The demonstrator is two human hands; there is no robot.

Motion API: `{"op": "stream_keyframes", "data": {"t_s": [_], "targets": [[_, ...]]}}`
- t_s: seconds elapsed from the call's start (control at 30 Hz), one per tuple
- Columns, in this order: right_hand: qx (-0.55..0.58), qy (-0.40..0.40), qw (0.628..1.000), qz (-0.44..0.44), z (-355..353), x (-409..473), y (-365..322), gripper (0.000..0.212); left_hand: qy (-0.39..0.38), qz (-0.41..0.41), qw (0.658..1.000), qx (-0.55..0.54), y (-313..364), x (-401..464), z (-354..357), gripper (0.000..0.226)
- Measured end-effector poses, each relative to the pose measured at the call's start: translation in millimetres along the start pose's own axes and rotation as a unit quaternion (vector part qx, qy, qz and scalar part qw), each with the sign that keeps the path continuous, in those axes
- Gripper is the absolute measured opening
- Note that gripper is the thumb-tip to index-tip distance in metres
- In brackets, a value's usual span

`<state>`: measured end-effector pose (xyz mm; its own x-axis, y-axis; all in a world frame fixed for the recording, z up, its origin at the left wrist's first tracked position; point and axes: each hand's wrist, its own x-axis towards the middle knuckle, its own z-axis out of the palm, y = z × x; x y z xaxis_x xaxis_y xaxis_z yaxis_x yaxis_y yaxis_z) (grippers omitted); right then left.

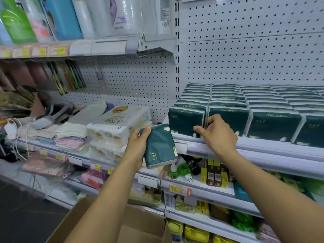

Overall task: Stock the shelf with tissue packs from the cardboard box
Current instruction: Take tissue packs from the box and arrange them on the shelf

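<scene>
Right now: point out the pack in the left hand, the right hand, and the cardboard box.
tissue pack [158, 146], head view, middle of its dark green face
right hand [217, 132], head view, back of the hand
cardboard box [145, 223], head view, inner wall
</scene>
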<state>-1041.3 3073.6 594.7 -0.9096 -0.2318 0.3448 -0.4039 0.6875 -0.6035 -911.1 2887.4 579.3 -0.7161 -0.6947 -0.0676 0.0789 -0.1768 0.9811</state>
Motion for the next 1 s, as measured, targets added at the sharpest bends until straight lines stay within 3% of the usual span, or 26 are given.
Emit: {"op": "stream_keyframes", "data": {"t_s": [0.17,0.2,0.33,0.43,0.53,0.63,0.73,0.8,1.0], "targets": [[0.139,0.048,0.984,-0.101,-10.6,-21.6,-4.2,0.04,-0.069,0.032,0.995,0.07,8.5,-9.8,9.8,0.021],[0.16,0.012,0.98,-0.121,-13.5,-24.2,-6.2,0.041,-0.099,0.036,0.989,0.1,10.8,-12.7,13.4,0.024],[0.143,-0.267,0.945,-0.124,-27.3,-24.2,-13.0,0.061,-0.221,0.049,0.956,0.188,17.7,-23.5,32.5,0.037],[0.19,-0.325,0.92,-0.111,-42.2,-22.0,-2.7,0.032,-0.232,0.097,0.945,0.209,19.0,-24.4,52.3,0.038],[0.262,-0.253,0.928,-0.076,-60.7,-21.6,17.9,0.024,-0.101,0.202,0.962,0.15,16.7,-14.9,62.8,0.022],[0.337,-0.125,0.931,-0.064,-77.9,-22.3,42.7,0.021,0.028,0.29,0.935,0.204,12.7,5.4,62.5,0.032],[0.324,-0.037,0.944,-0.05,-79.5,-20.5,62.1,0.029,-0.016,0.289,0.916,0.279,7.9,20.8,69.8,0.072],[0.309,-0.002,0.951,-0.033,-74.2,-17.6,69.4,0.026,-0.041,0.317,0.883,0.343,3.5,26.5,77.7,0.084],[0.104,0.061,0.992,-0.03,-57.4,-4.6,80.3,0.023,-0.057,0.364,0.802,0.469,-2.5,37.5,89.6,0.074]]}}
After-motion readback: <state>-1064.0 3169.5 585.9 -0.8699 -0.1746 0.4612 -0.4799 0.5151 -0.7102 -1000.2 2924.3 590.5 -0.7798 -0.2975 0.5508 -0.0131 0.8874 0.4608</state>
